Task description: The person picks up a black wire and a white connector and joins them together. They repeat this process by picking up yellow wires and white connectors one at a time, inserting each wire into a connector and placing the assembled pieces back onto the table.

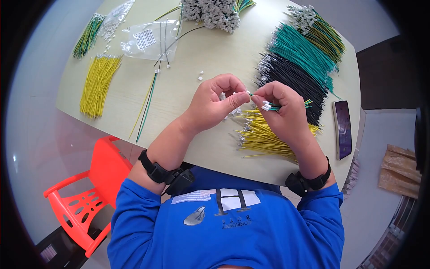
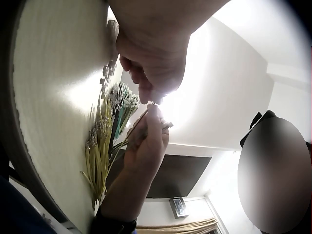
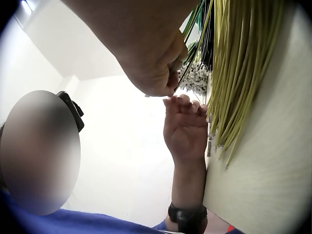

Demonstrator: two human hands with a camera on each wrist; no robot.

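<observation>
In the head view my left hand (image 1: 217, 103) pinches a small white connector (image 1: 248, 92) between thumb and forefinger. My right hand (image 1: 284, 112) meets it fingertip to fingertip, pinching a thin wire at the connector's end. Several green wires with white connectors (image 1: 267, 106) on their ends are also held within the right hand's fingers. The left wrist view shows the right hand (image 2: 146, 146) below the left hand (image 2: 156, 63), with a wire running down between them. Under the right hand lies a bundle of yellow wires (image 1: 264, 134) with bare metal ends.
Black wires (image 1: 295, 80), teal wires (image 1: 300, 54) and a connector-tipped bundle (image 1: 329, 38) lie farther back. A phone (image 1: 343, 130) is at the right edge. At left are more yellow wires (image 1: 99, 85), a plastic bag (image 1: 145, 40) and a finished-looking harness (image 1: 150, 101). A red chair (image 1: 109, 166) stands beside the table.
</observation>
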